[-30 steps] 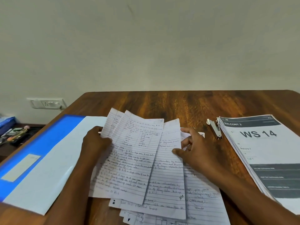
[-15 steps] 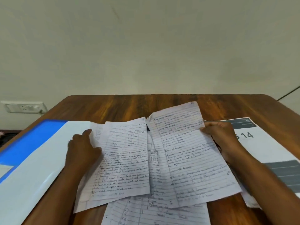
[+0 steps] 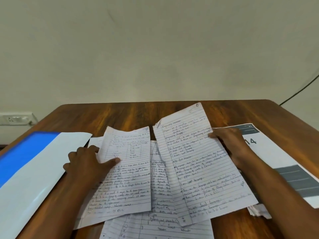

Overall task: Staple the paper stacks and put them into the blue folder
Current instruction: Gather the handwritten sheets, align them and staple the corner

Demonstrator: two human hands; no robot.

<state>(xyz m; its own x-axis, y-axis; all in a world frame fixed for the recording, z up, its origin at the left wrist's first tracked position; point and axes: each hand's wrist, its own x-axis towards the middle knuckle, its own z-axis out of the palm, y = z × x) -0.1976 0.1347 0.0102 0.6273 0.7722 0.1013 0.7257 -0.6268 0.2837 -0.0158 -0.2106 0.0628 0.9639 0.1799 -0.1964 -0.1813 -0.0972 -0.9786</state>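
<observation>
table: a brown wooden table [image 3: 120, 116] in front of a plain pale wall, with a wall socket [image 3: 15, 119] low at the far left.
handwritten sheets: loose lined sheets lie spread and overlapping across the middle of the table.
left hand: my left hand [image 3: 84, 163] rests on the left sheet [image 3: 124, 175], the thumb stretched out flat across the writing and the other fingers curved over the sheet's left edge; it presses down rather than clamping.
right hand: my right hand [image 3: 229, 144] pinches the right edge of the right sheet [image 3: 200, 163], thumb on top, fingers hidden beneath; the sheet's upper part is raised off the pile.
middle sheet: a further sheet [image 3: 159, 180] shows in the gap between those two, and another [image 3: 155, 228] sticks out below them at the near edge.
blue folder: the blue folder [image 3: 25, 152] lies at the left of the table, partly under a white sheet [image 3: 34, 183], just beside my left hand.
printed stack: a printed stack [image 3: 284, 169] with grey bands lies at the right, under my right wrist.
</observation>
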